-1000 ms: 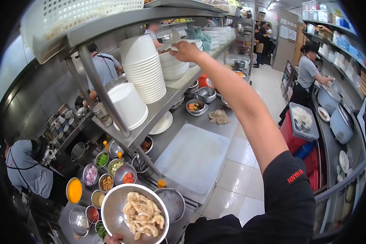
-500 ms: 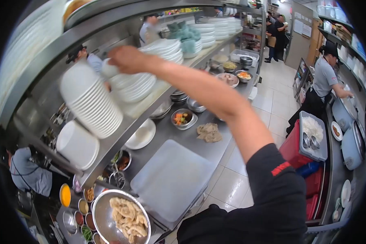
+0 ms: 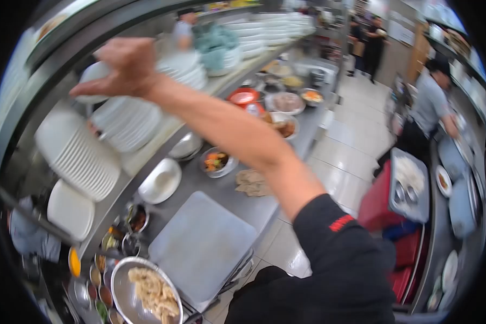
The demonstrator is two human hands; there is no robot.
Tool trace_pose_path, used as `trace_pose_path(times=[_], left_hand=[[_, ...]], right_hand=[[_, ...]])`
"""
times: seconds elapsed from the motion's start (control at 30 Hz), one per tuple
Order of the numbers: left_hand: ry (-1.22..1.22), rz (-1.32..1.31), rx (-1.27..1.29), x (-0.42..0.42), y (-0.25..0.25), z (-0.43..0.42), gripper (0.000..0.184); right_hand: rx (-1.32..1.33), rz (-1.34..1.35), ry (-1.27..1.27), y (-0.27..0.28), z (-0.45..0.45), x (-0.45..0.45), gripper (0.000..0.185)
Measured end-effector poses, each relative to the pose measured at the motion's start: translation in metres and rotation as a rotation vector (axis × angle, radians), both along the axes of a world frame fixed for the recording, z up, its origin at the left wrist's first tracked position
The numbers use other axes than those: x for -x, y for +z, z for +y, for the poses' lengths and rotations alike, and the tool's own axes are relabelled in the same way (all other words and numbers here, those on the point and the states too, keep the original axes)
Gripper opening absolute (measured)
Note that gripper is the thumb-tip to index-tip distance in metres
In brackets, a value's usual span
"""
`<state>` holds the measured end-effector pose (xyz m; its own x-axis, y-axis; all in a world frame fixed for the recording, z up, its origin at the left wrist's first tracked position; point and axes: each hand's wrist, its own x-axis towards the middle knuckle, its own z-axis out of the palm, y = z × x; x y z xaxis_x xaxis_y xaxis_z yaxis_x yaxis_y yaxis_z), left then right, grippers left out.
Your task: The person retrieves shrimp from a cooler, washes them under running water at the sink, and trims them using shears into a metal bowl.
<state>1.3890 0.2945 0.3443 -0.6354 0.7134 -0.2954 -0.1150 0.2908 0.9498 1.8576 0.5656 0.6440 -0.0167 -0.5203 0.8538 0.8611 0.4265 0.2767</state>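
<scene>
Hand, right (image 3: 127, 66) | shifted up from top of round white bowl stack (image 3: 128, 127) | thumb wide; too blurred to tell whether fingers hold, hence have lifted, white rounded bowl (image 3: 94, 71) above stack | silver metal bowl (image 3: 124, 290): nearer viewer than stack

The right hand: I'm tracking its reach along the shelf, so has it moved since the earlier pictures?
Yes. The right hand has moved left in the view, from close by the teal cloth to well clear of it.
</scene>
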Motion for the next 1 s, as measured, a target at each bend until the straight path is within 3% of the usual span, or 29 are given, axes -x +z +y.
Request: trace_pose_path(times=[0.07,0.13,0.17,0.4,0.77,0.83,0.9,1.0], left_hand=[[-0.039,-0.072,-0.143,-0.023,0.011,-0.006,0.045],[-0.074,-0.090,-0.295,-0.015,-0.012,0.000,0.023],[-0.069,-0.158,-0.255,-0.020,-0.010,0.002,0.024],[-0.030,-0.203,-0.334,-0.053,0.017,-0.010,0.025],[-0.047,-0.137,-0.373,-0.021,-0.003,-0.026,0.036],[-0.107,-0.161,-0.339,-0.016,-0.004,-0.034,0.035],[0.074,-0.046,-0.272,-0.019,-0.005,-0.033,0.033],[-0.006,0.010,-0.027,-0.039,0.032,-0.021,0.042]], right_hand=[[0.057,-0.092,-0.054,-0.008,-0.018,-0.007,0.068],[0.043,-0.130,-0.014,-0.013,-0.029,-0.006,0.050],[0.053,-0.152,-0.011,-0.017,-0.030,-0.004,0.043],[0.019,-0.242,0.119,-0.036,-0.009,0.001,0.058],[0.121,-0.250,-0.005,-0.030,-0.007,0.012,0.055],[0.048,-0.310,0.029,-0.030,-0.018,0.005,0.051],[0.053,-0.293,-0.019,-0.033,-0.048,0.001,0.055],[0.115,-0.350,-0.116,-0.049,-0.106,-0.007,0.055]])
